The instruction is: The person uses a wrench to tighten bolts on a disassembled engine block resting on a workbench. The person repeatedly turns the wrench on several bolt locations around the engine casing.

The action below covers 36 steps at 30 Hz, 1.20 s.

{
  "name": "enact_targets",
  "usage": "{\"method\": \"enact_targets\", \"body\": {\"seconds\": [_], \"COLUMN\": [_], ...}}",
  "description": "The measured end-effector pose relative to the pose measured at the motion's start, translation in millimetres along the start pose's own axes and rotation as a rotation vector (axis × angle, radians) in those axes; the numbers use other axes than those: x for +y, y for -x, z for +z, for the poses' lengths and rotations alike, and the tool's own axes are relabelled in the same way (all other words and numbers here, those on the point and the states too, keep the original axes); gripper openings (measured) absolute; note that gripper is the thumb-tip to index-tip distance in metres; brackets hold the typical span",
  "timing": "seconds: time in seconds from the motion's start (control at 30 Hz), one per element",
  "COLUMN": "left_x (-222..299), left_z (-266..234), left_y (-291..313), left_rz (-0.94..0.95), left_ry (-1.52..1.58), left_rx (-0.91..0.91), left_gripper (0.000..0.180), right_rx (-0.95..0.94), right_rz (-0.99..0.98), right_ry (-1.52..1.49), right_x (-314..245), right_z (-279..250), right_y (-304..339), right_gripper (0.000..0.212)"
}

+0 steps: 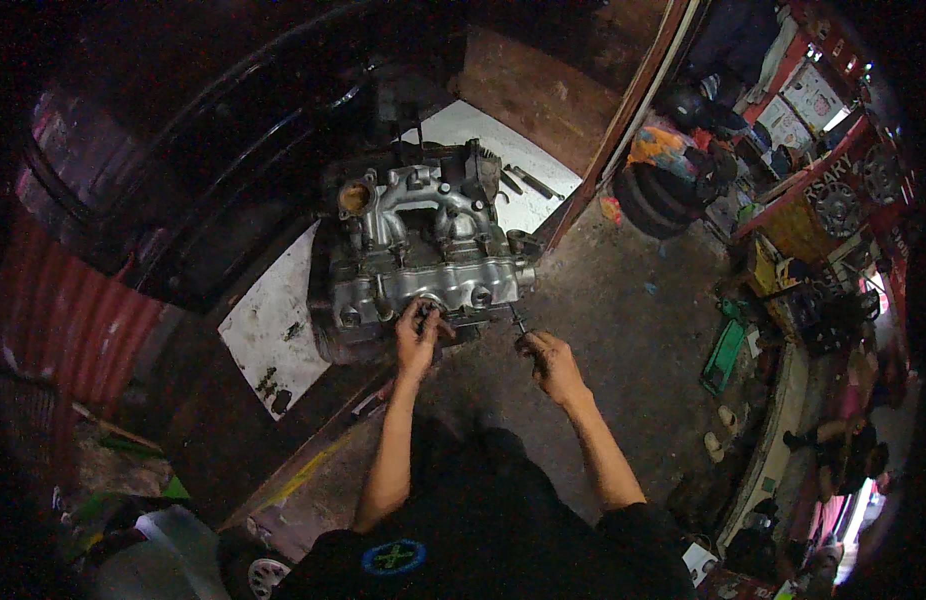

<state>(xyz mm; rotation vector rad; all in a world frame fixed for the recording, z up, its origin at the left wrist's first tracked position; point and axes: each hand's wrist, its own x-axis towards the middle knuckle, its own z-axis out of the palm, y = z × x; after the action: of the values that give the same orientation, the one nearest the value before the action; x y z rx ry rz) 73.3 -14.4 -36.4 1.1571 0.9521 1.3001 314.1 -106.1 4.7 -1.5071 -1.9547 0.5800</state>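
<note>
A silver and dark engine point(438, 278), with a pale metal cover along its near side, rests on a white board point(268, 325). At the middle of that near edge is my left hand point(418, 335), its fingers curled against the metal. Something dark shows between those fingers, too small to name. To the right, a little away from the engine, my right hand point(555, 368) is closed round a slim metal tool point(520, 322). The tool's thin shaft points up toward the cover's right end; whether its tip touches the engine cannot be made out.
Several wrenches point(528, 182) lie at the board's far right corner. Beyond the bench, a dark vehicle body point(233, 150) fills the far left. Stacked tyres point(655, 200) stand on the floor at right, with a green case point(723, 355) and slippers point(721, 435) nearer.
</note>
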Motion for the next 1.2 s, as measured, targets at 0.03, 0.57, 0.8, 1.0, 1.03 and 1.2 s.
{"method": "enact_targets", "body": {"seconds": [0.03, 0.57, 0.8, 1.0, 1.03, 1.2], "left_x": [1, 47, 71, 71, 72, 83], "left_z": [-1, -27, -59, -98, -108, -151], "left_y": [2, 119, 190, 250, 263, 329], "left_rz": [0.007, -0.310, -0.289, -0.324, -0.331, -0.320], "left_ry": [-0.050, -0.063, -0.236, -0.118, -0.145, -0.154], "left_rx": [-0.008, 0.111, 0.452, 0.578, 0.578, 0.666], "left_gripper": [0.021, 0.013, 0.014, 0.011, 0.010, 0.010], "right_rx": [-0.006, -0.536, -0.539, -0.778, -0.807, -0.728], "right_rz": [0.006, 0.073, 0.016, -0.107, -0.113, -0.018], "right_ry": [-0.078, -0.839, -0.691, -0.930, -1.014, -1.083], "right_x": [-2, -32, -69, -129, -146, -188], "right_z": [3, 49, 104, 136, 141, 187], "right_y": [2, 16, 36, 61, 65, 112], "right_gripper": [0.043, 0.011, 0.043, 0.049, 0.047, 0.038]}}
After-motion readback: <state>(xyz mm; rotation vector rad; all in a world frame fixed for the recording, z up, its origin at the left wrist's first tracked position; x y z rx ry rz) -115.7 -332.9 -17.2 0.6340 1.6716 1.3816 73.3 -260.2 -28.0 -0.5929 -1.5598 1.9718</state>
